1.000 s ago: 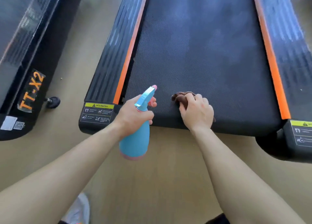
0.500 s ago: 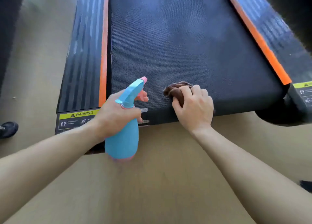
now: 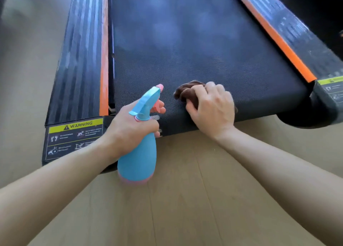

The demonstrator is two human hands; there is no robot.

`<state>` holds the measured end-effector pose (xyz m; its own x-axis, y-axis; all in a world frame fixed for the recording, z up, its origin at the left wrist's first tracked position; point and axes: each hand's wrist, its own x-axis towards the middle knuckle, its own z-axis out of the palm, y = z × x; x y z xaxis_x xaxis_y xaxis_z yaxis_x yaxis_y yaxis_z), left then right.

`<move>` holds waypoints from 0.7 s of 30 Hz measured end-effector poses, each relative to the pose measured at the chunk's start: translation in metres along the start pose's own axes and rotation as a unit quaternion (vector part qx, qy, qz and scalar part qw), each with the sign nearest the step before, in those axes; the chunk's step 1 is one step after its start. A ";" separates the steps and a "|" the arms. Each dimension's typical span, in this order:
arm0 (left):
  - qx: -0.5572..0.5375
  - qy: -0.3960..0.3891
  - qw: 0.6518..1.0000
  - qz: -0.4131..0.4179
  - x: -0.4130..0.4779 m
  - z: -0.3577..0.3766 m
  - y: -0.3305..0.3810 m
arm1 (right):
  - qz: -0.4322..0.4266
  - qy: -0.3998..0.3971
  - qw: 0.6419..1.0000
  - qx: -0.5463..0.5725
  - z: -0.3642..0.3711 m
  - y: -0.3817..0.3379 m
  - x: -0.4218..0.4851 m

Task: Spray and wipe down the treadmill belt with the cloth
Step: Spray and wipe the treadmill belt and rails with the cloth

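The black treadmill belt (image 3: pixel 185 41) fills the upper middle of the head view, between two ribbed side rails with orange strips. My left hand (image 3: pixel 130 129) grips a blue spray bottle (image 3: pixel 138 156) with a pink trigger by its neck, nozzle tilted toward the belt's near end. My right hand (image 3: pixel 213 108) presses a bunched brown cloth (image 3: pixel 187 91) flat on the belt near its rear edge. Most of the cloth is hidden under my fingers.
The left side rail (image 3: pixel 81 51) ends in a yellow warning label (image 3: pixel 74 134). The right side rail (image 3: pixel 289 38) ends in a black end cap (image 3: pixel 326 101). Light wooden floor (image 3: pixel 185 199) lies below the treadmill's rear edge and to its left.
The view has swung to the left and the neighbouring treadmill has left the frame. Both hands keep their grips and stay at the belt's rear edge.
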<state>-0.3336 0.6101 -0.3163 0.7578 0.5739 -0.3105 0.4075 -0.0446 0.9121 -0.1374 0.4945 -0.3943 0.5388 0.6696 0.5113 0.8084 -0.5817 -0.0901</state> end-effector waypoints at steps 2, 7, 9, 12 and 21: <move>0.021 0.009 1.000 0.002 0.001 0.008 -0.003 | -0.051 0.005 0.998 0.024 0.000 0.004 -0.005; 0.052 -0.032 0.998 -0.003 0.004 0.045 0.002 | -0.031 0.038 0.998 0.038 -0.006 0.081 -0.024; 0.062 -0.053 0.997 0.004 0.008 0.063 0.008 | 0.087 0.060 0.994 0.026 -0.010 0.127 -0.020; 0.059 -0.059 0.996 0.012 0.014 0.087 0.012 | 0.193 0.063 0.979 0.015 -0.016 0.170 -0.013; 0.072 -0.071 0.995 0.017 0.022 0.127 0.012 | 0.045 0.087 0.993 0.066 0.002 0.113 -0.040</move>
<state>-0.2472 0.5182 -0.3464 0.8321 0.4501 -0.3242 0.4416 -0.1839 0.8781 -0.0671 0.4031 -0.4261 0.5710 0.5212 0.6342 0.7886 -0.5630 -0.2474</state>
